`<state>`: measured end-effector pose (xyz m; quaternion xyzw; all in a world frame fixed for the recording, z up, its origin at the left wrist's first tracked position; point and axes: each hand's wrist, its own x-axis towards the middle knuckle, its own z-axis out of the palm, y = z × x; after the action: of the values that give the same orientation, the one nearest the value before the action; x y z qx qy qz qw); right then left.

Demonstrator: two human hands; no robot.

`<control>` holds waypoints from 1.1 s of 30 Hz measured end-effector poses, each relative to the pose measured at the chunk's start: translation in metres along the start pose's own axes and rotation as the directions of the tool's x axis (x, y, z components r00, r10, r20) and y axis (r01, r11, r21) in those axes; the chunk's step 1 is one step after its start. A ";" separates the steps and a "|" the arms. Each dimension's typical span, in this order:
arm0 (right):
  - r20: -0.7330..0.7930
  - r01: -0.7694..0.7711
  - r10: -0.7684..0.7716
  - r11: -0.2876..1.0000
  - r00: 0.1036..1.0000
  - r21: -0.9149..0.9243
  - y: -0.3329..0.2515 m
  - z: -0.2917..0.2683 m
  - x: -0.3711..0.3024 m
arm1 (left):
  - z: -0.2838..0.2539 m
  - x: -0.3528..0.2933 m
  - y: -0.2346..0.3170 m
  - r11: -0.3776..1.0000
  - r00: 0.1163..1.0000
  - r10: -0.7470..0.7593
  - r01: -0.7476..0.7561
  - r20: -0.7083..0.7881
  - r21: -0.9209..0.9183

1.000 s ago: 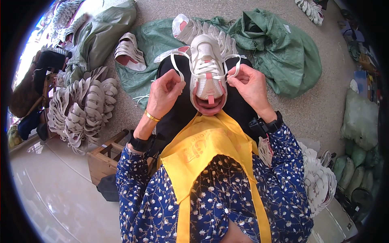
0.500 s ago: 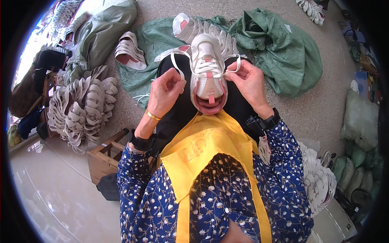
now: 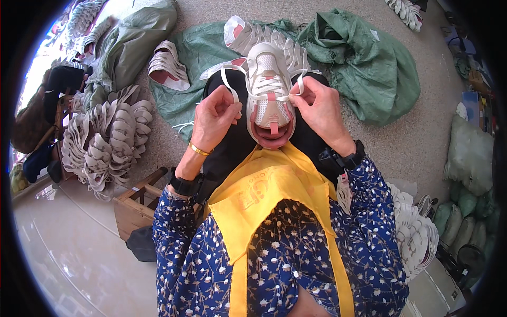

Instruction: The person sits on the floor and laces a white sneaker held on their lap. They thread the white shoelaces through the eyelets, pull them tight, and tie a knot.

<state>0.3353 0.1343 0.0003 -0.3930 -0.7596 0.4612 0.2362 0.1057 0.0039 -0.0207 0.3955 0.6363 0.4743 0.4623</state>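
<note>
A white and beige sneaker upper (image 3: 267, 87) with pink trim rests between my knees, its pink-lined opening facing me. White lacing criss-crosses its front, and a loose lace end loops out on each side. To its left, my left hand (image 3: 216, 116) pinches one end of the white shoelace (image 3: 228, 84). On the other side my right hand (image 3: 319, 108) grips the other stretch of lace close against the shoe's edge, by the upper holes. A yellow apron (image 3: 269, 185) covers my lap just below the shoe.
Stacked shoe uppers (image 3: 108, 137) lie at the left, beside a wooden stool (image 3: 137, 203). More uppers (image 3: 277, 39) lie beyond the shoe on a green sack (image 3: 195, 47). A bulging green sack (image 3: 369, 74) sits at far right. Another pile (image 3: 414, 232) is by my right elbow.
My right hand has shifted slightly left, closer to the shoe, and its lace loop has narrowed. My left hand stays nearly in place, still holding its end.
</note>
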 end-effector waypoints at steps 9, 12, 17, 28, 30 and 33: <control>0.113 0.309 -0.288 0.882 0.951 -0.357 -0.023 0.004 0.010 | -0.002 0.000 -0.009 0.992 1.000 -0.001 0.002 0.009 -0.124; 0.121 0.179 -0.150 0.942 0.981 -0.284 -0.020 0.003 0.013 | 0.001 0.000 -0.009 0.976 1.000 -0.002 -0.002 -0.019 -0.217; 0.144 -0.193 0.170 0.967 0.975 0.166 0.016 0.001 0.013 | 0.010 0.003 -0.011 0.969 0.997 0.018 -0.036 -0.075 -0.246; 0.037 -0.116 0.111 0.976 0.993 0.182 0.021 0.008 0.002 | 0.023 0.007 -0.014 0.985 0.983 0.066 -0.091 -0.170 -0.147; 0.032 -0.114 0.110 0.976 0.993 0.188 0.019 0.009 0.001 | 0.023 0.008 -0.011 0.990 0.969 0.118 -0.098 -0.217 0.103; 0.026 -0.111 0.108 0.977 0.994 0.180 0.018 0.008 0.000 | 0.029 0.005 0.007 0.952 0.951 0.190 -0.117 -0.245 0.284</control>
<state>0.3360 0.1344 -0.0192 -0.4073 -0.6935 0.5441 0.2391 0.1327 0.0169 -0.0180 0.4342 0.7181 0.4688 0.2756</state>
